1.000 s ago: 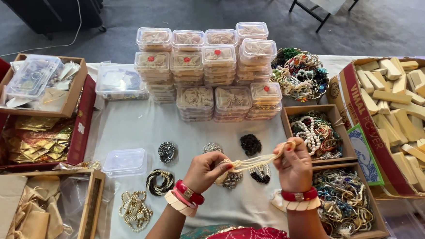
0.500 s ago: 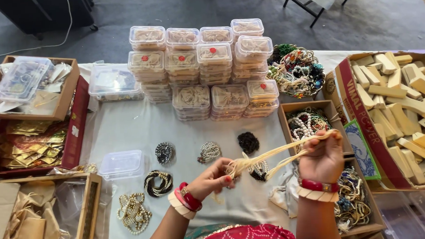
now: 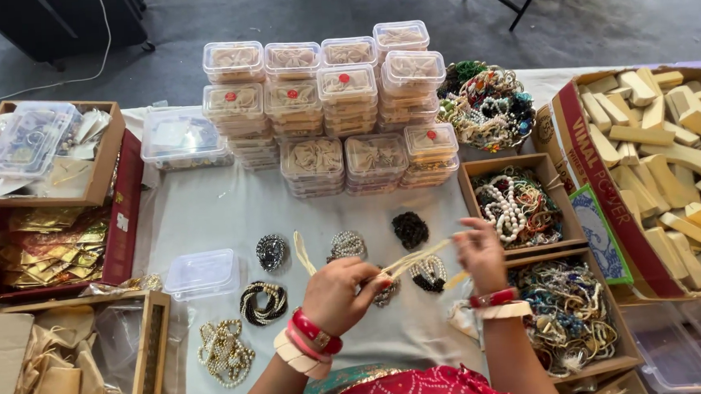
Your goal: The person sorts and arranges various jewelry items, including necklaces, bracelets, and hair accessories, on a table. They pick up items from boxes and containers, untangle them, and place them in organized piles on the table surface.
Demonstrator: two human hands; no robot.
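My left hand [image 3: 341,294] is closed on one end of a bundle of cream cords [image 3: 411,259], low over the white table cloth [image 3: 208,220]. My right hand [image 3: 480,253] pinches the same cords at their other end, fingers partly spread. One loose cord end [image 3: 302,253] sticks up to the left of my left hand. Small beaded pieces lie on the cloth around my hands: a dark round one [image 3: 271,251], a silver one [image 3: 347,244], a black one [image 3: 410,229], a black and white bracelet [image 3: 263,302] and a pearl necklace [image 3: 225,352].
Stacks of clear lidded boxes [image 3: 329,102] stand at the back. Cardboard trays of bead strings [image 3: 517,204] sit right of my hands, with a box of wooden blocks [image 3: 668,156] further right. An empty clear box [image 3: 202,273] and trays of gold packets [image 3: 45,245] lie left.
My right hand came down and back toward the left hand after pulling the cords out to the right. The left hand has kept its grip and shifted slightly up.
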